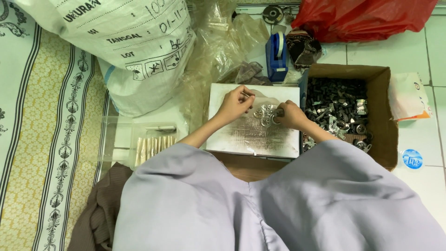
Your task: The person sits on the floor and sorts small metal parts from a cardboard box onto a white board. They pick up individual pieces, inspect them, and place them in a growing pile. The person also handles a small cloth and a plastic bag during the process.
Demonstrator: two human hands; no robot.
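Note:
My left hand (236, 103) rests over a white board (253, 139) and pinches a small metal piece at its fingertips. My right hand (290, 115) lies on the board's right side, fingers touching a small heap of metal washers and rings (265, 115) between the two hands. Wide grey sleeves (260, 204) cover both arms and fill the lower part of the view.
A cardboard box (388, 116) of dark metal parts stands right of the board. A blue tape dispenser (277, 56), crumpled clear plastic (218, 46), a big white sack (130, 46) and a red bag (362, 16) lie behind. A clear tray (151, 144) with pale sticks sits left.

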